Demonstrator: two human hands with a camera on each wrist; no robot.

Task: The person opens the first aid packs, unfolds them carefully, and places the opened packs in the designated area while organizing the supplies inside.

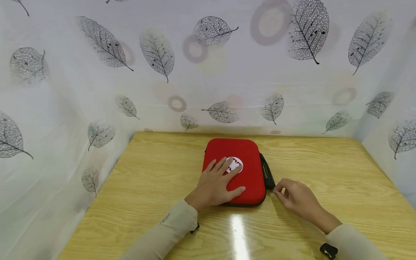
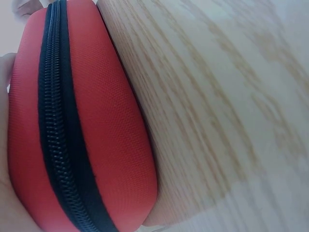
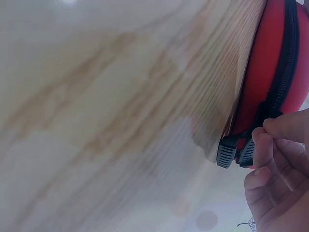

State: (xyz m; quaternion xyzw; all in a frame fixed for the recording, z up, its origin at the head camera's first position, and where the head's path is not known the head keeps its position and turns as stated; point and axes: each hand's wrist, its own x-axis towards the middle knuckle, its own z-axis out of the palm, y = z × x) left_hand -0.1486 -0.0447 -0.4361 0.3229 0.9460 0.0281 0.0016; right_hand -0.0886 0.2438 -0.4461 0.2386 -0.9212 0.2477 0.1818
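A red zip case (image 1: 237,146) with a round white emblem lies on the table. My left hand (image 1: 214,186) rests on its top with the fingers spread, partly over the emblem. On the case's right side is a black handle (image 1: 267,173). At that handle's near end, my right hand (image 1: 299,200) pinches a zipper pull between thumb and index finger; the fingertips mostly hide it. Black ribbed pull ends (image 3: 226,152) show beside those fingers in the right wrist view. The black zipper (image 2: 55,125) runs along the case's side, its teeth meshed where the left wrist view shows them.
The wood-grain table (image 1: 156,166) extends on both sides of the case. A pale curtain (image 1: 227,83) printed with leaves and rings stands behind the table and along its sides. A bright reflection lies on the tabletop in front of the case.
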